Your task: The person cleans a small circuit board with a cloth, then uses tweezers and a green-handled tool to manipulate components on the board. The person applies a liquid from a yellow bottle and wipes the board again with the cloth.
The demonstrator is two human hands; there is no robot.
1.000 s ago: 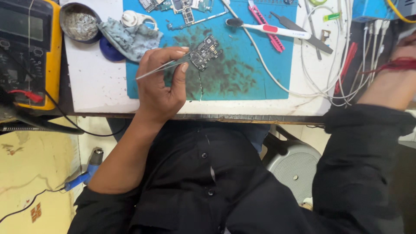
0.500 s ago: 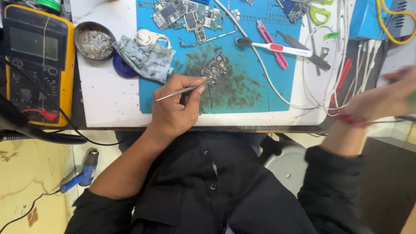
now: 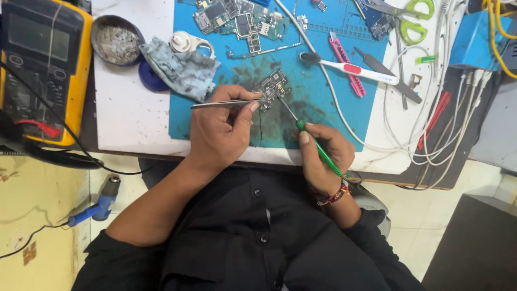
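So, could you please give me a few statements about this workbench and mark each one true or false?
1. The left hand holds metal tweezers at the small circuit board. True.
2. The right hand holds a toothbrush. False: it holds a green-handled tool; the white toothbrush lies on the blue mat.
3. The yellow multimeter is left of the mat. True.
4. The scissors have red handles. False: green.
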